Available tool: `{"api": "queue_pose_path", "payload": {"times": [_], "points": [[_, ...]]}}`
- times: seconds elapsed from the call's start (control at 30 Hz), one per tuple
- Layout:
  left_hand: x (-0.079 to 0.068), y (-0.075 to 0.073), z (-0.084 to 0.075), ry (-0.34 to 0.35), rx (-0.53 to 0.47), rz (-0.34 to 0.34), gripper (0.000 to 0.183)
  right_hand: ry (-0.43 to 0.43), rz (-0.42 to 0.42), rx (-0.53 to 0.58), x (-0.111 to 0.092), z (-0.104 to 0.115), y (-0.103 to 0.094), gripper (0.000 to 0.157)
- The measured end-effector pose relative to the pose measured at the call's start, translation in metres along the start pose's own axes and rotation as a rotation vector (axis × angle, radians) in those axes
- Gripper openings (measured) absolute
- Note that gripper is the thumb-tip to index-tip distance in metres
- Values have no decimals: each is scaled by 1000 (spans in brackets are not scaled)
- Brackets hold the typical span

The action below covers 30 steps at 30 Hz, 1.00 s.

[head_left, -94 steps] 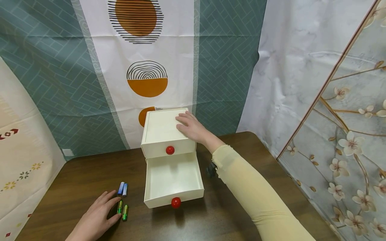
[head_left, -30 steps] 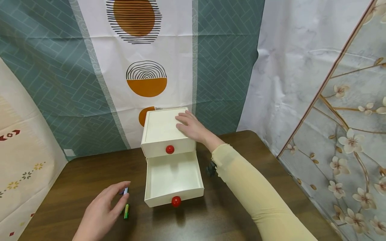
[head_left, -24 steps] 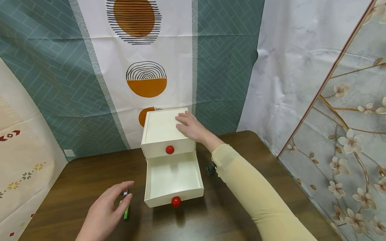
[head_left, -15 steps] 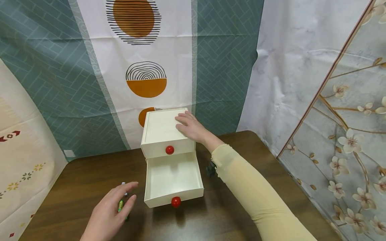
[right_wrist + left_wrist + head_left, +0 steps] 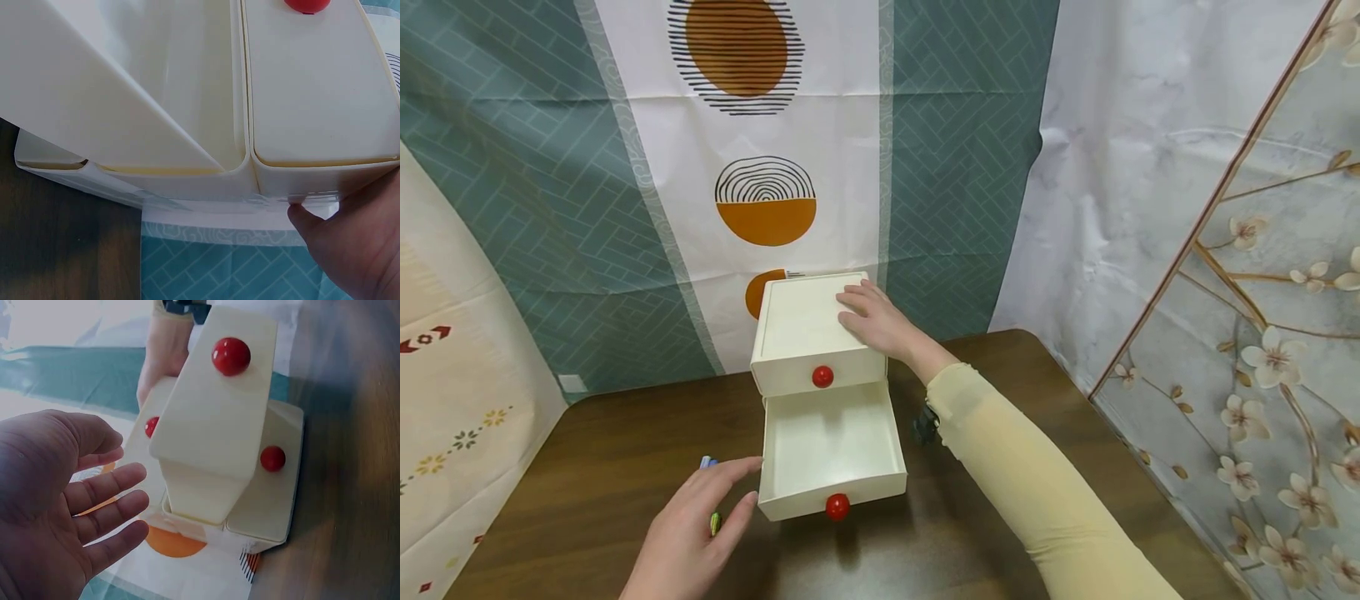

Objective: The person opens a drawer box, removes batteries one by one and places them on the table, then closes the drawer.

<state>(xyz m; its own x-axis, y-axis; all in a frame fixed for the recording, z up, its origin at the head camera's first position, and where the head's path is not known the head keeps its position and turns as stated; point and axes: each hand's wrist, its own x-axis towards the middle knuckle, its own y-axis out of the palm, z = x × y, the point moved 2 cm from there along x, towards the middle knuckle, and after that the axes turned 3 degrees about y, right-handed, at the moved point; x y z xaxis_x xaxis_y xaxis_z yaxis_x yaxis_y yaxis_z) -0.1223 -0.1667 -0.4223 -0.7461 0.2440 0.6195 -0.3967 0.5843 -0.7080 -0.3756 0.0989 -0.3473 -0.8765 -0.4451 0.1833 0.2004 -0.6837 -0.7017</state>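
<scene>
A small cream drawer cabinet (image 5: 801,312) stands on the table with its middle drawer (image 5: 827,442) pulled far out, bare inside. My left hand (image 5: 688,525) is beside that drawer's left wall, fingertips right at its front corner. Its fingers are spread and relaxed with nothing between them, as the left wrist view shows beside the drawer front (image 5: 212,412). Behind this hand lie blue batteries (image 5: 706,462) and a green battery (image 5: 715,523), mostly hidden. My right hand (image 5: 880,321) rests on the cabinet's top right side, above the closed top drawer (image 5: 319,87).
Red round knobs (image 5: 837,507) stick out from the drawer fronts. A closed bottom drawer (image 5: 269,487) sits beneath the pulled one. The brown wooden table (image 5: 625,442) ends at a patterned cloth backdrop (image 5: 958,208). A small dark object (image 5: 926,423) shows at my right sleeve.
My left hand has moved right, from over the batteries to the open drawer's front left corner, with the drawer unmoved. My right hand has stayed on the cabinet.
</scene>
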Motion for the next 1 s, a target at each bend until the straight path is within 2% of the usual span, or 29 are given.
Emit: {"api": "queue_pose_path", "payload": {"times": [0.3, 0.53, 0.73, 1.0], "points": [[0, 3, -15, 93, 2, -37, 57, -1, -3, 8, -1, -1, 1, 55], [-2, 7, -24, 98, -13, -13, 58, -3, -6, 13, 0, -3, 3, 56], [-2, 10, -31, 152, -48, -12, 60, -4, -10, 10, 0, -3, 2, 56], [-1, 17, -43, 102, -151, 73, 55, -8, -11, 12, 0, -1, 2, 56]]}}
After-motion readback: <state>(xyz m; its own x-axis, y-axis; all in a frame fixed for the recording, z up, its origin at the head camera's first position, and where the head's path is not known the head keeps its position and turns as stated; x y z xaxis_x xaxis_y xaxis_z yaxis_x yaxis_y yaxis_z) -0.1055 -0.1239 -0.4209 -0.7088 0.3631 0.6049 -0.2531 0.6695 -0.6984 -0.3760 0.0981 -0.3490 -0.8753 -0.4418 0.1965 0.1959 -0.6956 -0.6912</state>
